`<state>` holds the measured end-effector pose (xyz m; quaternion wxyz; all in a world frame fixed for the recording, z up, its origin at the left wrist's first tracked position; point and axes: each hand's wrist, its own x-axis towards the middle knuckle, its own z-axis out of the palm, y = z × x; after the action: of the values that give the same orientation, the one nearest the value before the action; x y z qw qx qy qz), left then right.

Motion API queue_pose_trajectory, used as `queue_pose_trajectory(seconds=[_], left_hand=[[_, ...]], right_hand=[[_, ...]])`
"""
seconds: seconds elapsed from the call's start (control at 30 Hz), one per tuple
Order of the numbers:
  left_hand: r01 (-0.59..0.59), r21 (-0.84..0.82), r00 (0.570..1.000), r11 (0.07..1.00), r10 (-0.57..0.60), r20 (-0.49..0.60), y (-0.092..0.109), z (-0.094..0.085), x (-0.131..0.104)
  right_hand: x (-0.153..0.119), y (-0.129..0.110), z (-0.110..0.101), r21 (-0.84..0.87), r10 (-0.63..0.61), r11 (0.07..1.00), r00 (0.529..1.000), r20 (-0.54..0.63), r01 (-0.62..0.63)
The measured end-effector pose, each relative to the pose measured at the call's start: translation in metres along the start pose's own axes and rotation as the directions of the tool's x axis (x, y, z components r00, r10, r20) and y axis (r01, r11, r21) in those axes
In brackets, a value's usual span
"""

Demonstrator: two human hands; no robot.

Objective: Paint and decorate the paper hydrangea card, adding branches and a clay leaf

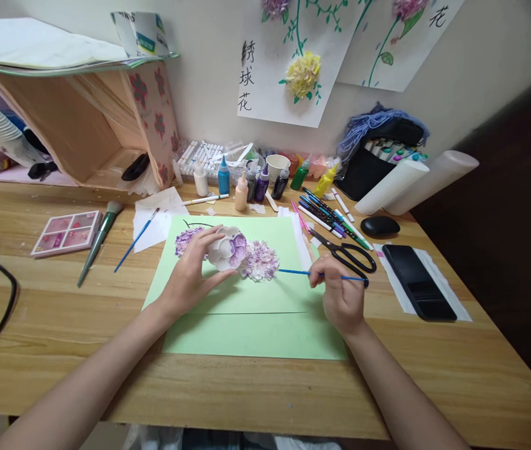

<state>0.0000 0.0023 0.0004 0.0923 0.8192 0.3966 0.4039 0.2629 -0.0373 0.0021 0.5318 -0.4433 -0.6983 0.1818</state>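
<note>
My left hand (pixel 194 269) is closed around the rim of a small white flower-shaped paint palette (pixel 221 253), which has purple paint in its wells. It holds the palette tilted above a light green sheet of paper (pixel 247 331). In my right hand (pixel 340 294) is a thin blue paintbrush (pixel 293 272), its tip at the right edge of a fluffy purple-and-white flower (pixel 260 259) on the sheet. A second purple flower (pixel 185 240) lies partly hidden behind my left hand, with a dark curved line above it.
Black scissors (pixel 345 251), pens (pixel 324 215) and a phone (pixel 418 281) lie to the right. Paint bottles (pixel 262 184) and a paper cup (pixel 277 167) stand along the back. On the left are a large green brush (pixel 100 244), another blue brush (pixel 137 240) and a pink-and-white case (pixel 67 232).
</note>
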Motion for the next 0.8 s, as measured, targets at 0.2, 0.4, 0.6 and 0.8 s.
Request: queue_pose_trajectory(seconds=[0.2, 0.4, 0.6, 0.8], left_hand=[[-0.006, 0.006, 1.0, 1.0, 0.006, 0.003, 0.0, 0.001, -0.001], [-0.021, 0.012, 1.0, 1.0, 0.021, 0.011, 0.002, 0.002, -0.002], [-0.007, -0.02, 0.999, 1.0, 0.008, 0.044, 0.004, 0.005, -0.003], [0.009, -0.053, 0.998, 0.999, -0.005, 0.06, 0.005, 0.007, -0.006]], right_hand=[[0.0, -0.004, -0.001, -0.049, -0.067, 0.996, 0.997, 0.033, 0.068], [-0.001, -0.009, -0.001, -0.07, -0.104, 0.992, 0.994, -0.013, 0.103], [-0.002, -0.015, 0.002, 0.251, 0.025, 0.968, 0.996, -0.085, -0.003], [-0.005, -0.016, 0.004, 0.114, -0.058, 0.993, 0.988, 0.145, 0.042]])
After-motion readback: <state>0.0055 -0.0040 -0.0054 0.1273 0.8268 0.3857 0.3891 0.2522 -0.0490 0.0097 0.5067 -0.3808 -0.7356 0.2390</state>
